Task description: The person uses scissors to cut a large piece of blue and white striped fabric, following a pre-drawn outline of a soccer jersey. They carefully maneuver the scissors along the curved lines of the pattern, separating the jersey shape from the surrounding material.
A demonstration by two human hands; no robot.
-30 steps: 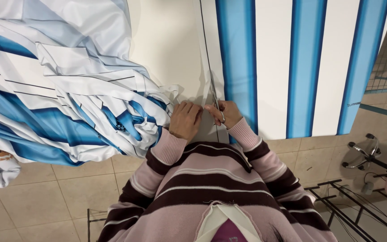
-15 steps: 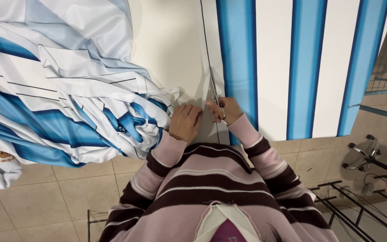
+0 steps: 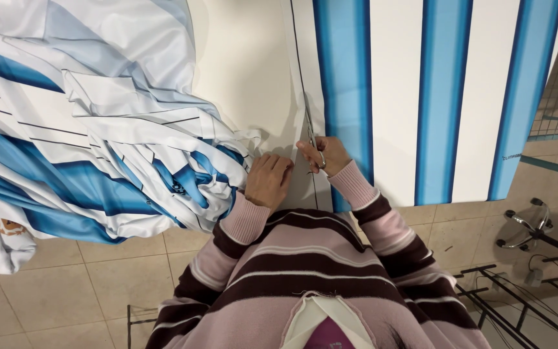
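right hand (image 3: 323, 155) grips scissors (image 3: 311, 139) | blades along black line, pointing away | left hand (image 3: 268, 181) flat on striped fabric (image 3: 382, 97), probably pinning it

Striped cloth (image 3: 434, 97): smooth, matt, printed blue and white. Crumpled cloth heap (image 3: 98, 148): same fabric, faintly sheened folds. Scissors (image 3: 310, 139): shiny metal. Desk (image 3: 247, 71): smooth, matt cream. Sweater (image 3: 305, 271): soft knit. Floor (image 3: 53, 291): glazed beige tile.
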